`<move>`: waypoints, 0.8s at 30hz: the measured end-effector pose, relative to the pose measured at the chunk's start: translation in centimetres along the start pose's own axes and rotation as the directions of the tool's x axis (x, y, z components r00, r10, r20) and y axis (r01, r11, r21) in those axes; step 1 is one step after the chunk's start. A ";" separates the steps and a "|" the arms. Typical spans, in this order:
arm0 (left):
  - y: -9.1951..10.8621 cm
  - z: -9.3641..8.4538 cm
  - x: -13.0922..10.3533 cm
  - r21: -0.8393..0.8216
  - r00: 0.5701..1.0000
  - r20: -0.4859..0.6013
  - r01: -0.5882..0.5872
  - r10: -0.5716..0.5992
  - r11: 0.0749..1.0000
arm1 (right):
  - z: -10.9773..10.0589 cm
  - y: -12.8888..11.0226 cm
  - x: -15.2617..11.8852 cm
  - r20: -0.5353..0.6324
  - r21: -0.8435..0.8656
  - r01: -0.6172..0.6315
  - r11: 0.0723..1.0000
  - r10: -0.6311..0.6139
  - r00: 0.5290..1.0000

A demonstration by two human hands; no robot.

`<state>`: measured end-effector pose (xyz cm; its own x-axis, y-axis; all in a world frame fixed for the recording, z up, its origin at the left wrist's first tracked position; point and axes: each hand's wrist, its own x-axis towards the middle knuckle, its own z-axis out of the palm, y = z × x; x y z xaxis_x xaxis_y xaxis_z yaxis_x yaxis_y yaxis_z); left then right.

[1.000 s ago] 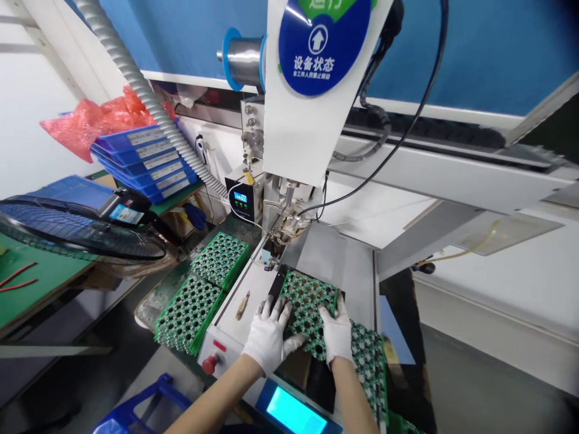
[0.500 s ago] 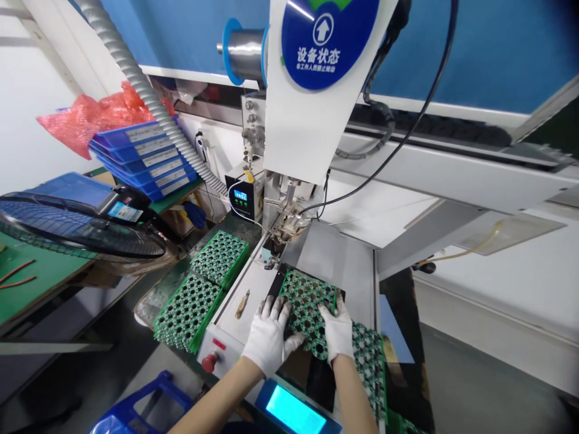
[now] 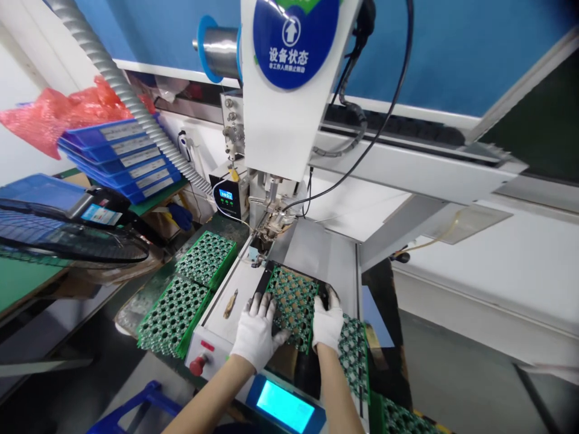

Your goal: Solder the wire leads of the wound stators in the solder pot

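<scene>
A green circuit board (image 3: 294, 301) with rows of round holes lies in a black fixture (image 3: 266, 278) on the machine bed. My left hand (image 3: 257, 333), in a white glove with darkened fingertips, is at the board's left edge. Its fingers stretch forward and its thumb reaches toward the board's lower left corner. On the opposite side, my right hand (image 3: 328, 319), gloved the same way, rests along the board's right edge, thumb apart from the bent fingers. Above the far end of the board is the machine's soldering head (image 3: 274, 223).
Stacked boards (image 3: 174, 313) stand on the left; more boards (image 3: 355, 355) are by my right forearm. Tweezers-like tool (image 3: 230, 303) lies on the machine's left ledge. A red button (image 3: 198, 365), lit screen (image 3: 284, 405), fan (image 3: 67, 232) and blue bins (image 3: 122, 160) surround the bed.
The board now sits squarer in the fixture, with brown showing through its holes. My right hand has shifted from over the board to its right edge. The camera view has swung right.
</scene>
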<state>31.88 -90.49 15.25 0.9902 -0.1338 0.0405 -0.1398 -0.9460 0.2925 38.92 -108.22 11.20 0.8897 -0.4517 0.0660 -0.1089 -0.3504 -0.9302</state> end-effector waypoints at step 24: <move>-2.6 -3.6 -3.5 -0.209 0.996 -0.042 -0.083 0.076 0.974 | 1.2 -3.9 3.2 0.219 -0.382 0.262 0.886 -0.189 0.957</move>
<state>28.79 -86.50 17.81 0.9759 -0.1924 0.1027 -0.2181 -0.8492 0.4810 42.74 -107.29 14.57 0.9693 -0.1869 0.1597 -0.0329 -0.7424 -0.6691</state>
